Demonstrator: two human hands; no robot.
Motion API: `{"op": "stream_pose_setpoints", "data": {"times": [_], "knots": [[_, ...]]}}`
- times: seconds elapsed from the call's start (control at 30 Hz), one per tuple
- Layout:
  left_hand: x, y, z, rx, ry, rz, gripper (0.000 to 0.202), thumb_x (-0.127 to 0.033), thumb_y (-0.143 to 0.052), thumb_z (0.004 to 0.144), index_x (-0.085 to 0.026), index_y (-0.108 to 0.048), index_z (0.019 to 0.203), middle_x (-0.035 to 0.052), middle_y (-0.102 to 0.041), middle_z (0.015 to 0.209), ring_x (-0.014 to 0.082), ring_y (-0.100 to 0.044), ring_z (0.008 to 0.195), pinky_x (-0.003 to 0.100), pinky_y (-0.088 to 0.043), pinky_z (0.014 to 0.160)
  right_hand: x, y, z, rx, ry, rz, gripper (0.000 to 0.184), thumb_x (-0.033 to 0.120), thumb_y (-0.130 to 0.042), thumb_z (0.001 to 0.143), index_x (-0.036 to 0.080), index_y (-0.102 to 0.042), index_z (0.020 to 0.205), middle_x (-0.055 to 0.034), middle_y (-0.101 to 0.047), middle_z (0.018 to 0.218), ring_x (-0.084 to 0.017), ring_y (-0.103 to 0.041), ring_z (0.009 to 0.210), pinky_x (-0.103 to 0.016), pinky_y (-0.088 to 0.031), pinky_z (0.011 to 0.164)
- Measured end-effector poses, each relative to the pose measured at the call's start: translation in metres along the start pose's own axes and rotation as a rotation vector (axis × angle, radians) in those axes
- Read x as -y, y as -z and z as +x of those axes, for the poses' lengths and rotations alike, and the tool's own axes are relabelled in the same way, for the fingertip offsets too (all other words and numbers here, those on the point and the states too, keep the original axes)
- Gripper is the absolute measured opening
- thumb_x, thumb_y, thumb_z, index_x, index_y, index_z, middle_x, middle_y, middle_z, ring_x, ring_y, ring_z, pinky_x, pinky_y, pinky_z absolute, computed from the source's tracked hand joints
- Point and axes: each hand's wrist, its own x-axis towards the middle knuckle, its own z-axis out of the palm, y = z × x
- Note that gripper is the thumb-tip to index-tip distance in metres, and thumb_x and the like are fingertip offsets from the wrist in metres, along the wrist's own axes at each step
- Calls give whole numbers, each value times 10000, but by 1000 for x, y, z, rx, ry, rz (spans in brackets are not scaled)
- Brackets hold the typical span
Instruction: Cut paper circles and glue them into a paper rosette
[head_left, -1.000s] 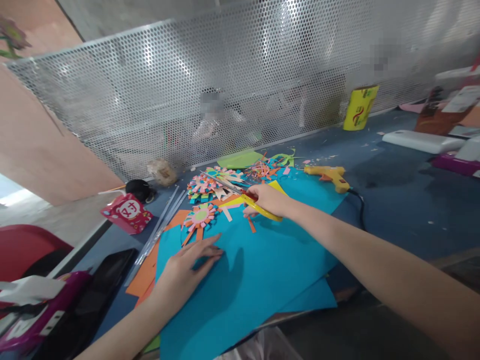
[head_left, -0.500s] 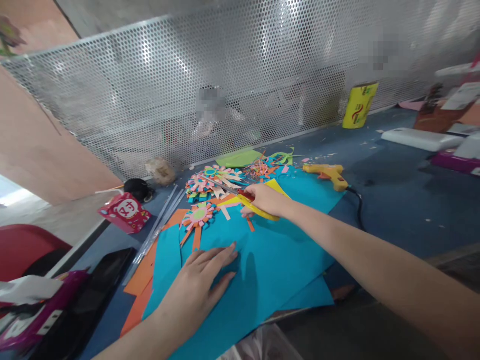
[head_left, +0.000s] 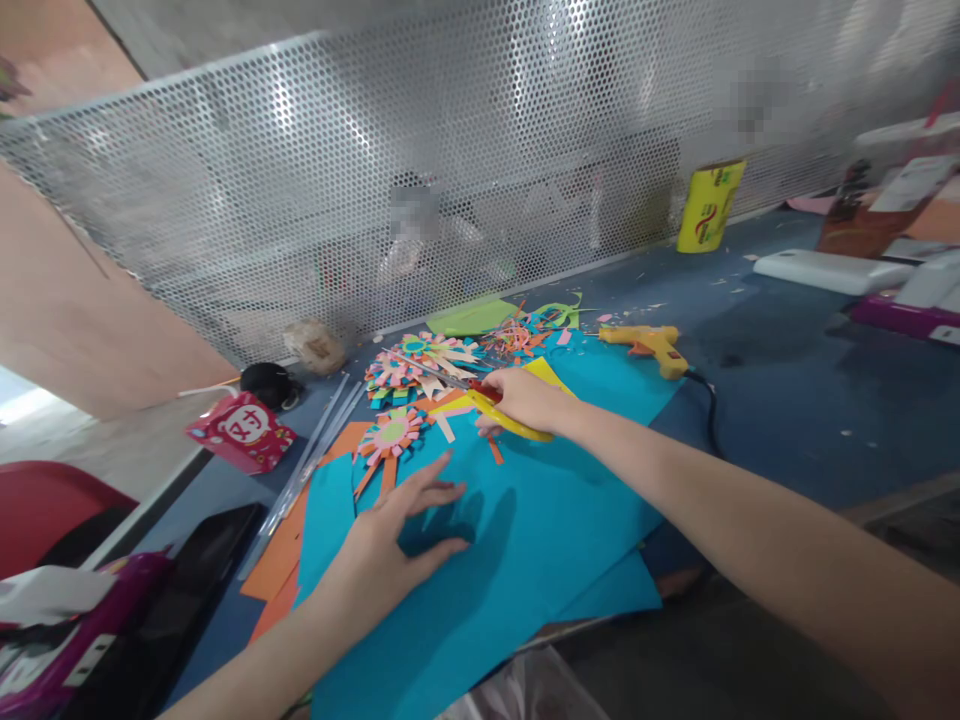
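So, a pair of metal scissors with yellow and red handles (head_left: 496, 412) is held in the right hand (head_left: 529, 400), fingers closed round the grips, blades pointed far left above a heap of multicoloured paper rosettes (head_left: 394, 372). And across on the left, the left hand (head_left: 379, 545) is poised over the large blue paper sheet (head_left: 562, 515), thumb and fingers spread wide; whether the sheet is touched cannot be told. Just beyond those fingertips, a pink-and-orange paper rosette with a pale green centre (head_left: 392, 428) is laid flat, its orange tails pointed near. Over to the far right, a yellow plastic glue gun (head_left: 651, 345) is seen at the sheet's corner, while clear plastic sticks (head_left: 301, 478) are stretched along the left, beside a small pink box (head_left: 240, 432).
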Motion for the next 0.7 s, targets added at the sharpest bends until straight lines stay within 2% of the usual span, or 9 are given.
{"op": "stream_pose_setpoints", "data": {"times": [0.1,0.2,0.4,0.5,0.57,0.63,0.7], "knots": [[-2,-2,4,-7,158,-116,773,-410,-672,705,-286,-297,1371,5,-665,1134,234,-544,1146,420,-401,994,-2,-1,1,9,-3,-3,225,5,-659,664,170,-508,685,24,-609,533,-186,-649,529,-230,-528,446],[-6,-3,14,1,249,-177,768,-387,-676,697,-241,-324,1363,0,-722,984,234,-552,1115,430,-382,998,-1,0,0,11,-4,-7,218,12,-656,675,169,-507,702,22,-615,555,-201,-662,568,-251,-542,480],[-6,-6,20,-39,229,-297,610,-309,-640,732,-214,-424,1294,-6,-738,835,199,-633,928,374,-433,923,0,1,-2,16,-3,-10,208,12,-640,694,164,-500,715,20,-616,556,-201,-663,574,-256,-543,487],[-4,-9,18,-89,234,-408,679,-282,-614,753,-212,-316,1359,-14,-725,771,184,-655,856,366,-456,891,-3,1,0,25,-1,-2,210,4,-642,690,161,-507,729,15,-620,564,-199,-664,574,-252,-544,481],[-4,-11,18,-147,256,-477,814,-267,-622,740,-238,-161,1410,6,-714,890,178,-663,808,369,-485,840,-5,1,2,28,-1,8,216,6,-653,680,161,-510,728,17,-620,573,-204,-666,574,-257,-548,479],[-3,-12,18,-198,266,-529,926,-250,-633,718,-294,-29,1419,51,-644,1115,164,-663,758,371,-510,781,-6,2,3,24,-3,20,221,8,-668,665,158,-515,719,17,-620,578,-206,-665,563,-255,-547,467],[-2,-14,17,-212,256,-555,963,-235,-634,705,-336,14,1410,76,-563,1232,149,-658,738,366,-518,750,-5,2,3,16,-8,41,220,3,-673,658,151,-517,707,13,-618,571,-200,-661,546,-244,-543,454]]}}
